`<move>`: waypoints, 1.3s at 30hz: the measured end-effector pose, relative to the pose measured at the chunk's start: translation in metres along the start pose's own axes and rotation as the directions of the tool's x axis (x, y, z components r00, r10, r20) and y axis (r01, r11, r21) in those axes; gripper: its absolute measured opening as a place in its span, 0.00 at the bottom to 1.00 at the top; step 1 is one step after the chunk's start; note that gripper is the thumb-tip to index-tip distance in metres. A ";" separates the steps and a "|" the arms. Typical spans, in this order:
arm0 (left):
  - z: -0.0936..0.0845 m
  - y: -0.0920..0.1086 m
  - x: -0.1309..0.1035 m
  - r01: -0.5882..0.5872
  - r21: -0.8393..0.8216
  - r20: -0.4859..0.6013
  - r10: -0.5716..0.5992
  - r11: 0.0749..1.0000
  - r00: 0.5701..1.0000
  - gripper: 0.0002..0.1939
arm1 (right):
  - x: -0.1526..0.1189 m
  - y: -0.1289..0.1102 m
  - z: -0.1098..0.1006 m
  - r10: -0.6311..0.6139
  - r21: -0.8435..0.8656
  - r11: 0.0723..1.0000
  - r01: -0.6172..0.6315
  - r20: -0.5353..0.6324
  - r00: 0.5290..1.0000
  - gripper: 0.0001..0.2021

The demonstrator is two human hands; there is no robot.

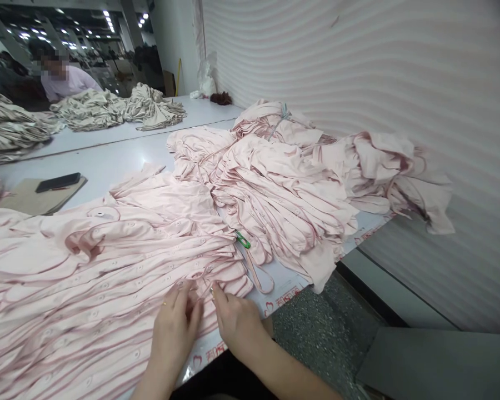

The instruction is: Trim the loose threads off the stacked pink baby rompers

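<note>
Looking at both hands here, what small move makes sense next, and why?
Probably a light press of the left hand to steady the pink garments while the right hand works the cloth: the fingertips of both meet close together on the layered fabric, and the green item lies apart from them.

White table (108, 164), pink garments (283, 183), brown folder (19, 201)
</note>
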State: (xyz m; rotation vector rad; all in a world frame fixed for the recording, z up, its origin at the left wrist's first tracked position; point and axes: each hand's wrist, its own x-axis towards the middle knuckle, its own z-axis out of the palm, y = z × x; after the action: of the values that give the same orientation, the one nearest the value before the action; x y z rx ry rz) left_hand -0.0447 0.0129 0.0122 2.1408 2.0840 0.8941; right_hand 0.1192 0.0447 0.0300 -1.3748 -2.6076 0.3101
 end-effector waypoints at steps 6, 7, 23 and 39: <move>-0.003 -0.006 0.012 -0.118 0.038 0.059 0.115 0.992 0.992 0.09 | -0.010 0.005 -0.016 -0.126 0.006 0.992 0.127 -0.110 0.986 0.23; -0.004 -0.006 0.012 -0.114 0.008 0.053 0.114 0.993 0.992 0.10 | -0.011 0.005 -0.015 -0.125 0.000 0.992 0.126 -0.124 0.984 0.23; 0.003 0.005 0.009 -0.220 0.004 0.048 0.220 0.975 0.974 0.07 | -0.004 0.005 -0.012 -0.011 -0.037 0.999 0.012 0.040 0.999 0.26; 0.007 0.002 0.022 -0.104 -0.053 0.099 0.109 0.993 0.989 0.13 | 0.001 0.011 -0.028 -0.113 -0.027 0.992 0.121 0.210 0.971 0.27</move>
State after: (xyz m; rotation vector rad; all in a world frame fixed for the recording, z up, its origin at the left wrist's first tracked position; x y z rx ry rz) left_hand -0.0411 0.0361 0.0152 2.2409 1.8984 0.8158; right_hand 0.1341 0.0542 0.0543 -1.2555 -2.8659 0.4078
